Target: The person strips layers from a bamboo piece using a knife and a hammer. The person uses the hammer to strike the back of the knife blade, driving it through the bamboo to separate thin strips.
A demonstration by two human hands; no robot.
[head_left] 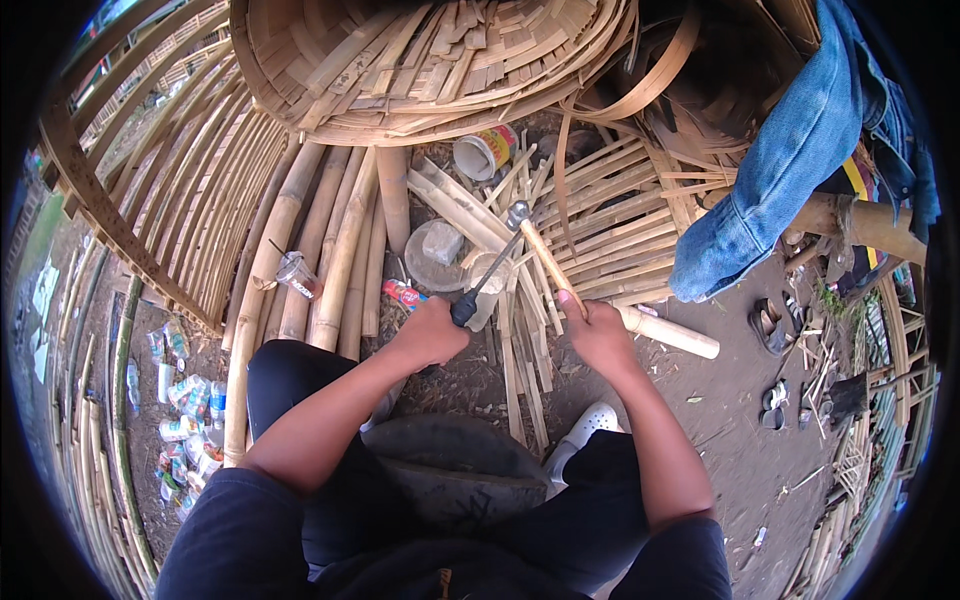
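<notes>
Head view: left hand (pixel 432 335) fisted around black handle of steel hammer (pixel 490 268), head raised over bamboo strip (pixel 548 262). Right hand (pixel 598 335) clenched on strip's lower end, strip slanting up-left. Split bamboo slats (pixel 520 370) scattered on bare dirt ground (pixel 730 440). Round bamboo poles (pixel 340 250) left; denim jacket (pixel 790 150) upper right.

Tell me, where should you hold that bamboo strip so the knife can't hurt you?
Hold the bamboo strip at its near, lower end, from the right side, as the right hand does. The knife in the left hand meets its far tip.
</notes>
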